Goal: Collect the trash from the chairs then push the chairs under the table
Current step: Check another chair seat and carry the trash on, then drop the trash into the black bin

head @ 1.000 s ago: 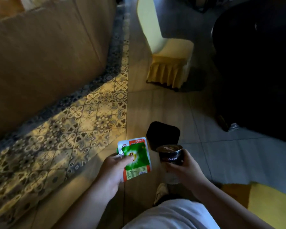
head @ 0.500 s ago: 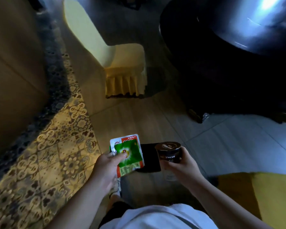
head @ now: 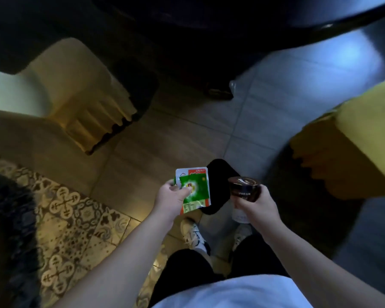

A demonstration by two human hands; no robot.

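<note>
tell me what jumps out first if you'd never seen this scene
The bright green and red packet pinched in the left hand near the middle of the view stands out most against the dim floor. Beside it the right hand holds a dark-lidded cup. Two yellow-covered chairs frame them: one chair at upper left, the other chair at right, with the dark table across the top.

Open floor point(head: 187, 134) ahead between left chair point(head: 80, 90), right chair point(head: 353, 138); table point(head: 231, 23) beyond.
</note>
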